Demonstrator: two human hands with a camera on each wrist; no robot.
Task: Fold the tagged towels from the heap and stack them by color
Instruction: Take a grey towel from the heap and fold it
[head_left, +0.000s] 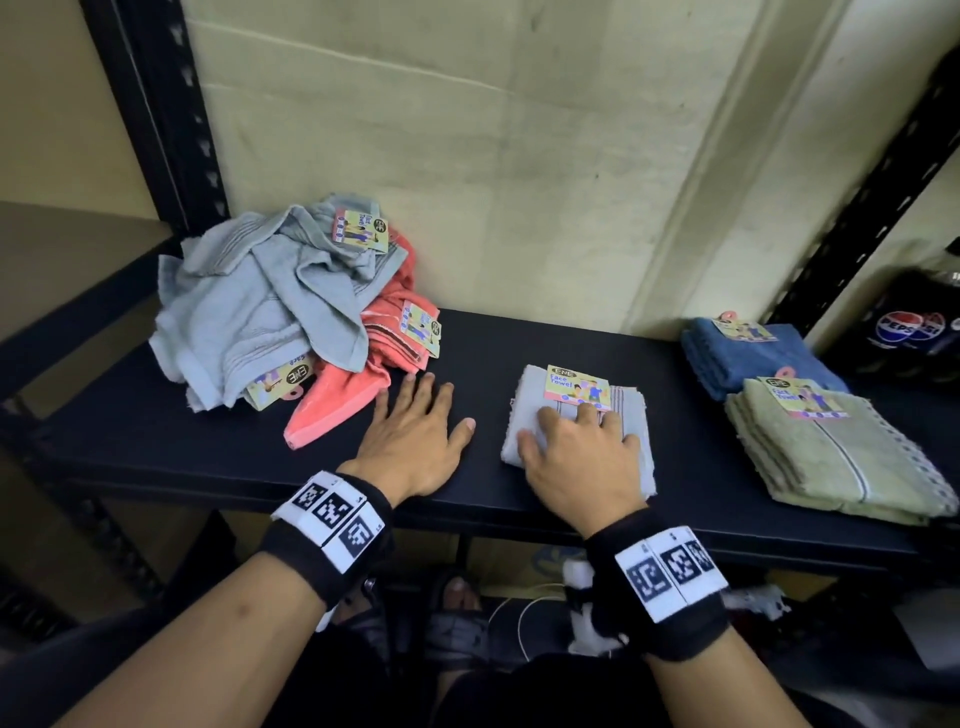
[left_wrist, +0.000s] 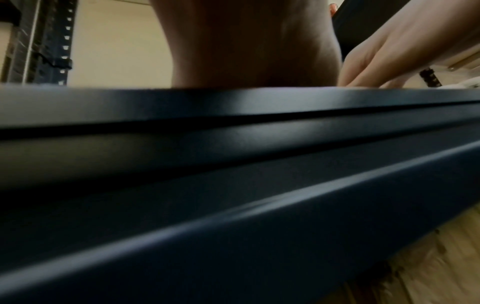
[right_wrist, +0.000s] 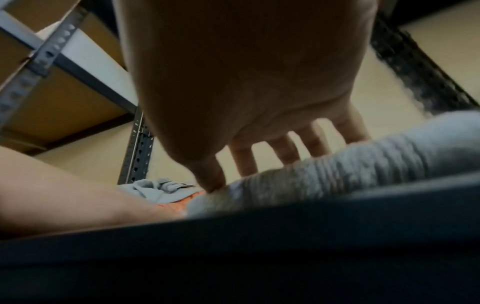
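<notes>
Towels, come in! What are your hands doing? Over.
Left hand flat on shelf, holding nothing. Right hand pressing folded grey towel. Heap still unfolded. Nothing in the way.

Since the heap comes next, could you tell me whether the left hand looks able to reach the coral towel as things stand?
Probably yes. The left hand lies flat on the shelf, its fingers just short of the coral towel, with nothing between them.
</notes>
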